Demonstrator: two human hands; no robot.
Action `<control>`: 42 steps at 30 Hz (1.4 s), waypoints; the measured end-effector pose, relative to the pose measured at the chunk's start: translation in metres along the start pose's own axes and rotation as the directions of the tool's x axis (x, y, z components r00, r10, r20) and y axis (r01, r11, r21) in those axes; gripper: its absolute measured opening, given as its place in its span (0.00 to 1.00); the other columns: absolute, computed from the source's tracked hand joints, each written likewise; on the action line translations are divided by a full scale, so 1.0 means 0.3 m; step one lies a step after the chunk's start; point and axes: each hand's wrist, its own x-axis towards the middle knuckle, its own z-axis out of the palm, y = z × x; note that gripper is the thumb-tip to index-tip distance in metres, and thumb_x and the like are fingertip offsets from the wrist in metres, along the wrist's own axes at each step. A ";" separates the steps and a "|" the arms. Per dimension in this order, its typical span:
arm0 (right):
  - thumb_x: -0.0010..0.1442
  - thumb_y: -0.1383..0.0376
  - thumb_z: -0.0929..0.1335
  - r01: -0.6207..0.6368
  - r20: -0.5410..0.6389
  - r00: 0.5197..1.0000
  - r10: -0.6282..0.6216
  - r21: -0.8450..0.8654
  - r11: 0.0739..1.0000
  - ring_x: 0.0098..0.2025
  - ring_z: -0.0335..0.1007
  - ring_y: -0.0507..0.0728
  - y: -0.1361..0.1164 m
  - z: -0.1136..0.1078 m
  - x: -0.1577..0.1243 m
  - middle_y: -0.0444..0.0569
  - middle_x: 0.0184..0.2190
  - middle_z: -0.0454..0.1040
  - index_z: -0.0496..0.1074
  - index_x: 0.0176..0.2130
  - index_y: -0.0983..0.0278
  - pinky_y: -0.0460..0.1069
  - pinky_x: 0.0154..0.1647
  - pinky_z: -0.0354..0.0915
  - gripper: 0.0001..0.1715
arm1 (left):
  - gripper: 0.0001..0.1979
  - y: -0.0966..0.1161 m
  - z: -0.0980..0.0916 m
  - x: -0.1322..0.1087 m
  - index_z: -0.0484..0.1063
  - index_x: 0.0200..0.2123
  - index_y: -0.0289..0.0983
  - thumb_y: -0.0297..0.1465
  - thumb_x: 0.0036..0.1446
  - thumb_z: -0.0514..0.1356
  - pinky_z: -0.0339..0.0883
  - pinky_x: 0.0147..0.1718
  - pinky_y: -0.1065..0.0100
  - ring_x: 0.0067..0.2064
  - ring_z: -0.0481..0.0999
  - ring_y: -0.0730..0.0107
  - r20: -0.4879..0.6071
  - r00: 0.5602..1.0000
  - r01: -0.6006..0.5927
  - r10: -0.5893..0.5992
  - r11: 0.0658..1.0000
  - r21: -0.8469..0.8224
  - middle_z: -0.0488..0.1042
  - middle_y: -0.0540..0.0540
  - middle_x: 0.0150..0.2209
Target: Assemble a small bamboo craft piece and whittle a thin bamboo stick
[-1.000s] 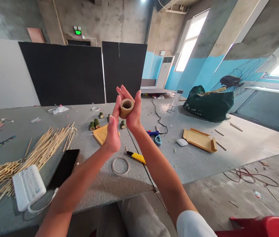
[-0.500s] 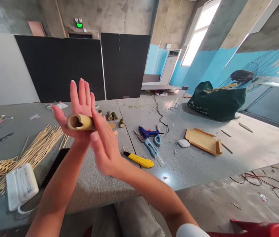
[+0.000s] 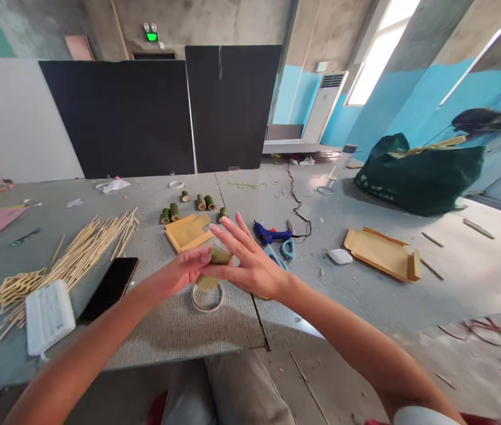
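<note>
In the head view, the left hand (image 3: 178, 275) and right hand (image 3: 250, 265) meet low over the near part of the grey worktop (image 3: 161, 330), pressing a short bamboo tube (image 3: 215, 264) between them. Most of the tube is hidden: only a greenish end by the right palm and a paler patch below the left fingers show, so its length and its open end cannot be made out. The left grip is a loose curl, fingertips on the tube; the right grip is nearly flat, fingers spread, palm against the tube rather than wrapped around it. Right under the hands lies a thin ring (image 3: 206, 298), its far arc covered by the tube. A yellow knife is almost wholly hidden behind the right hand. Left of the hands lie a black phone (image 3: 108, 288), a white charger (image 3: 49, 316) and a heap of bamboo sticks (image 3: 68, 262). Farther off sit a yellow card piece (image 3: 187, 231) and small green bamboo segments (image 3: 186, 205); right of them, a blue glue gun (image 3: 270, 233). Both forearms are cut off by the bottom edge.
</note>
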 end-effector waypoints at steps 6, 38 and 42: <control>0.61 0.81 0.68 -0.032 0.188 0.981 0.047 -0.078 0.996 0.77 0.17 0.70 0.014 0.092 -0.076 0.41 0.77 0.22 0.67 0.64 0.44 0.76 0.72 0.45 0.43 | 0.17 -0.113 -0.088 -0.039 0.82 0.39 0.38 0.44 0.54 0.70 0.74 0.45 0.59 0.43 0.83 0.57 0.079 0.970 0.234 -0.229 0.970 -0.063 0.84 0.42 0.41; 0.60 0.75 0.64 -0.294 -0.036 0.955 0.293 -0.008 0.956 0.59 0.70 0.63 0.092 0.141 -0.212 0.51 0.55 0.77 0.78 0.42 0.56 0.64 0.57 0.72 0.19 | 0.23 -0.183 -0.189 -0.004 0.76 0.56 0.42 0.46 0.62 0.62 0.70 0.58 0.53 0.56 0.78 0.53 -0.350 0.933 0.074 0.080 0.911 0.405 0.78 0.41 0.58; 0.61 0.75 0.64 -0.279 -0.040 0.960 0.278 -0.016 0.960 0.57 0.71 0.63 0.089 0.143 -0.208 0.51 0.53 0.78 0.78 0.41 0.57 0.63 0.56 0.72 0.17 | 0.22 -0.223 -0.180 0.012 0.79 0.51 0.38 0.46 0.66 0.56 0.67 0.59 0.54 0.56 0.79 0.52 -0.384 0.923 0.097 0.017 0.956 0.276 0.83 0.40 0.51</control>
